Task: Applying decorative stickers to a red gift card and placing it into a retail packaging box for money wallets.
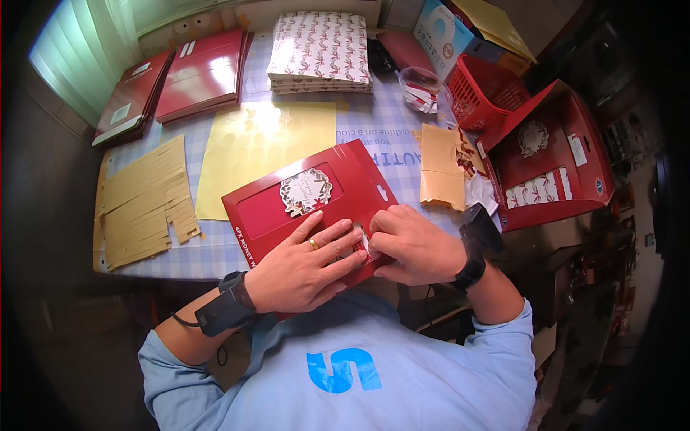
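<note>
A red cardboard money-wallet package (307, 215) lies slanted on the table edge before me, its near end towards my body. Through its upper window shows a wreath-shaped tag (306, 191) with leaves and a bow. My left hand (310, 261), a ring on one finger, rests flat across the package with fingers spread. Beside its fingertips, my right hand (412, 245) is curled at the lower window. A white and red patterned piece (362, 237) shows between the hands, mostly covered. Whether my right fingers pinch it is hidden.
Behind lie a yellow sticker sheet (264, 156), red packages (199, 75) and patterned wallets (318, 51) in stacks. Brown paper strips (145, 210) are at left. To the right are a tan envelope (442, 167), a red basket (480, 97), a plastic tub (420, 89) and an opened red package (544, 161).
</note>
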Available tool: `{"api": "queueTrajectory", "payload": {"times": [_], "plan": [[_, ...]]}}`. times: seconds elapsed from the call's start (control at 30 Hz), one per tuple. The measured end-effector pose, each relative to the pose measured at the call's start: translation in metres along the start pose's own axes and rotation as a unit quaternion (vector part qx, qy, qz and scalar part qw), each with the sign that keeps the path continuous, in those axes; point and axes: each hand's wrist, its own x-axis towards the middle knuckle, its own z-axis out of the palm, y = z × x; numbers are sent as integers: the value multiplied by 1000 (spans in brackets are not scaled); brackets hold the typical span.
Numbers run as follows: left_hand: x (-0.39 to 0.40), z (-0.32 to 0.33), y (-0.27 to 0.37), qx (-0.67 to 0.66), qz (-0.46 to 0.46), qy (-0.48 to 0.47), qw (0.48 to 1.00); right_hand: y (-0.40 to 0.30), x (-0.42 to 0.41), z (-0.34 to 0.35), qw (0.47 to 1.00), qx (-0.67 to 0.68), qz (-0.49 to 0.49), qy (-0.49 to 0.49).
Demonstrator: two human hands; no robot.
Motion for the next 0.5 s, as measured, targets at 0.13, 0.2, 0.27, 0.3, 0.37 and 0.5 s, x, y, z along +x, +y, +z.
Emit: {"api": "queueTrajectory", "payload": {"times": [0.13, 0.2, 0.27, 0.3, 0.37, 0.5], "plan": [[0, 2, 0, -2, 4, -9, 1000, -1, -2, 1, 1000, 2, 7, 3], [1, 2, 1, 4, 7, -8, 1000, 0, -5, 4, 1000, 4, 10, 6], [0, 0, 1, 28, 15, 7, 999, 0, -8, 7, 999, 10, 26, 26], [-1, -1, 2, 31, 13, 7, 999, -2, -9, 7, 999, 9, 23, 28], [-4, -7, 4, -25, 2, 28, 999, -7, -13, 7, 996, 24, 44, 74], [-15, -36, -19, -46, -85, 160, 982, -16, -27, 19, 949, 30, 198, 246]]}}
